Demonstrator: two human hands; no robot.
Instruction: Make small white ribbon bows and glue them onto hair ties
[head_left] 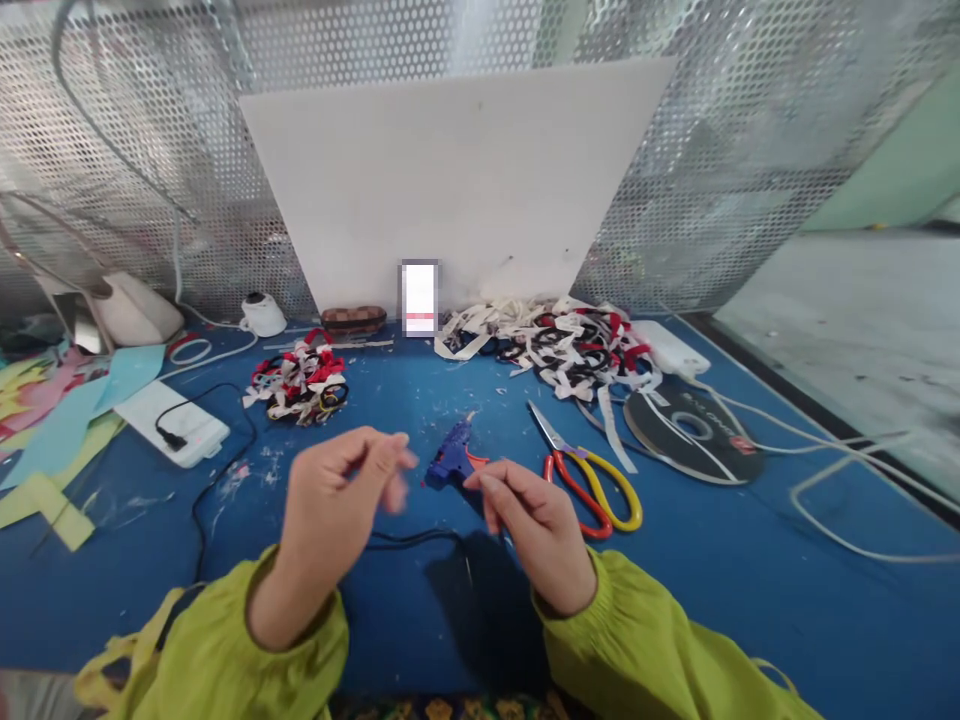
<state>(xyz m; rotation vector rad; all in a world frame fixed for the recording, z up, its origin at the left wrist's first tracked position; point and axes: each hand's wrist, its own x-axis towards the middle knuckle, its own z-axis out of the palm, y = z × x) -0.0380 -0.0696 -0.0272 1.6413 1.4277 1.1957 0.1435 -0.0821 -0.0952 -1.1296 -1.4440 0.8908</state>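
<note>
Both hands hover over the blue table, a gap between them. My left hand [337,505] is closed, thumb against curled fingers; its fingertips are smeared, so anything pinched there is hidden. My right hand [544,530] is closed in a pinch, and what its tips hold, if anything, is too small to name. A blue glue gun [450,458] with an orange trigger lies just beyond and between the hands. Right of it lie scissors [581,465] with one red and one yellow handle loop, near my right hand.
Hair ties with ribbon [304,380] are heaped at left, with a bigger heap [577,345] at right. A white power bank [176,425], coloured sheets [67,440], a black disc [690,430] and white cables [825,440] lie around. A white board [457,180] stands behind a phone [420,297].
</note>
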